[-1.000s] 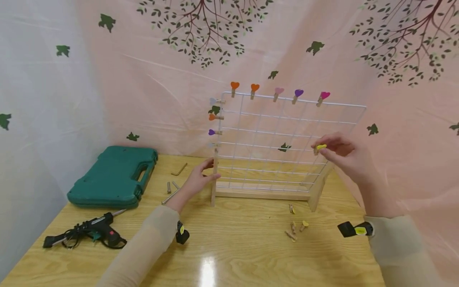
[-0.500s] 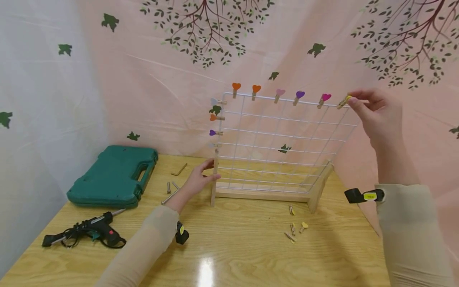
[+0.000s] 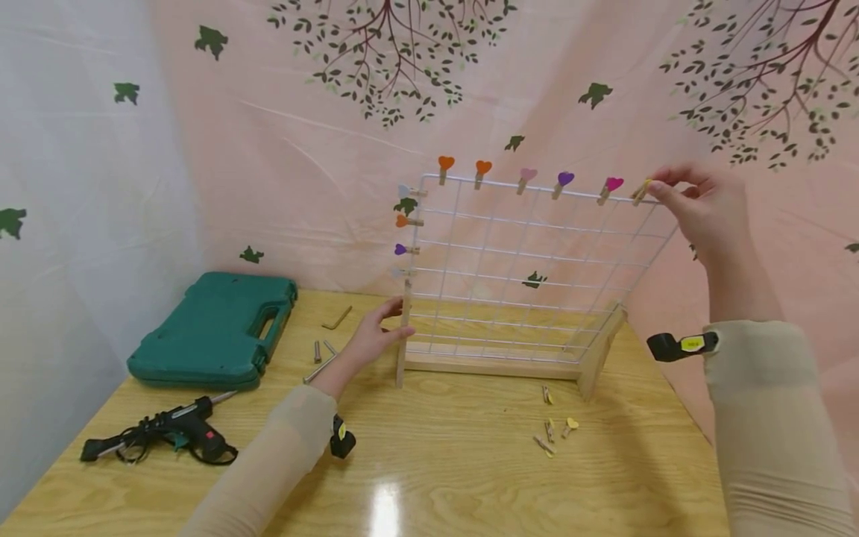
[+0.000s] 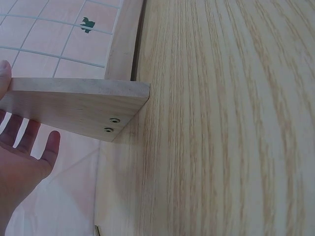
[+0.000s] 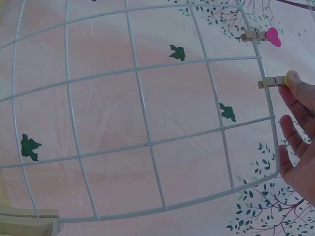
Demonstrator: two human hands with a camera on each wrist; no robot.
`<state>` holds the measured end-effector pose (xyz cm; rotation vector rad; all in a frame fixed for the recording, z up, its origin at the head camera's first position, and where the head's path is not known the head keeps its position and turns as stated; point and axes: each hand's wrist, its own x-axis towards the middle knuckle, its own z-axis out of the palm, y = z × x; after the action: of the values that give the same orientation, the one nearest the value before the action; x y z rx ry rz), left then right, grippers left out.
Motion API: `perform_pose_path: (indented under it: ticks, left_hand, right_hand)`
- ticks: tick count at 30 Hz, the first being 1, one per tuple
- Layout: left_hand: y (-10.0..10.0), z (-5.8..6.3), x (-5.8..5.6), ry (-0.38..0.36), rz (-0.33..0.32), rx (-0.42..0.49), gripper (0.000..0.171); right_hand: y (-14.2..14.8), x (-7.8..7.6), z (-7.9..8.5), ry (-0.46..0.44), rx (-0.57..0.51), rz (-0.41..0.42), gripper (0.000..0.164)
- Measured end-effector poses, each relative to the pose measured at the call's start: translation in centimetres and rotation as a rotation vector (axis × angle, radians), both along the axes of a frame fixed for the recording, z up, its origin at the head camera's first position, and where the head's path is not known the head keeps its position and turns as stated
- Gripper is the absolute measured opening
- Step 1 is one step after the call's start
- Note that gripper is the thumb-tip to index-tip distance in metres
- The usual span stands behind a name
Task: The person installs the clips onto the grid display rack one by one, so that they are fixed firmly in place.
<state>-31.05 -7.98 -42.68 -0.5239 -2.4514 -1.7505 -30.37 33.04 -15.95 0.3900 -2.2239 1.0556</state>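
A white wire grid (image 3: 523, 257) stands in a wooden frame, with small heart-topped clothespins along its top wire and left side. My right hand (image 3: 711, 209) pinches a yellow-heart clothespin (image 5: 274, 82) between thumb and index finger; its wooden jaws straddle the top wire, right of the pink-heart clothespin (image 5: 260, 36). The other fingers spread near the wire. My left hand (image 3: 376, 334) holds the left wooden upright (image 4: 78, 101) of the frame, thumb on one face and fingers behind it. Several loose yellow clothespins (image 3: 569, 426) lie on the table before the frame's right foot.
A green tool case (image 3: 211, 328) lies at the left, with a black glue gun (image 3: 191, 429) in front of it. Bolts (image 3: 318, 352) and a hex key (image 3: 338, 317) lie between case and frame. A printed pink cloth (image 3: 322, 209) hangs behind the table.
My right hand has risen from mid-grid to the top wire with the yellow clothespin, then moved slightly down onto the wire. The left hand has stayed on the upright.
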Motion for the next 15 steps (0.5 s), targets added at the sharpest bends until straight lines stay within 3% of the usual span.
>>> perform_pose_path:
  ticks: [7, 11, 15]
  left_hand:
    - [0.0, 0.0, 0.0, -0.015, -0.007, 0.002, 0.067]
    - [0.0, 0.0, -0.1, -0.013, -0.005, 0.001, 0.066]
    - [0.1, -0.1, -0.1, -0.01, 0.0, 0.001, 0.064]
  right_hand:
    - [0.3, -0.3, -0.7, -0.03, -0.023, 0.063, 0.018]
    - [0.3, 0.0, -0.6, -0.039, -0.005, 0.03, 0.024]
    - [-0.5, 1.3, -0.4, 0.121, -0.006, 0.063, 0.027]
